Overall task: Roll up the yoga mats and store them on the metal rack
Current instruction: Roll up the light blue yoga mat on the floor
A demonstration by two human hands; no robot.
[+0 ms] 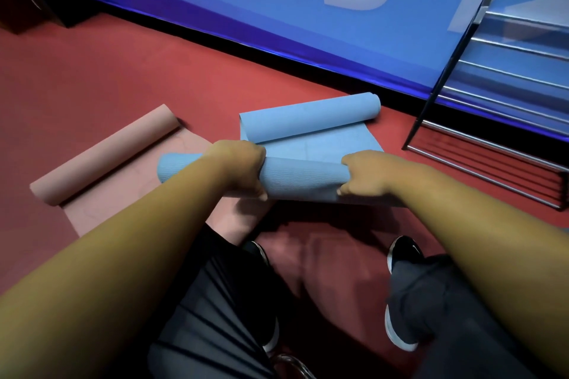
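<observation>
All on red floor. At R by wall: metal rack, well apart from mats. L of centre: pink mat, far end curled into a roll. Centre: blue mat, far end curled too, near end rolled under my hands, flat strip btwn; near roll's L end lies over pink mat. Both arms stretched fwd. My L hand arches over the roll, fingers wrapped round it, thumb underneath. My R hand grips roll's R end, fingers curled, thumb below.
</observation>
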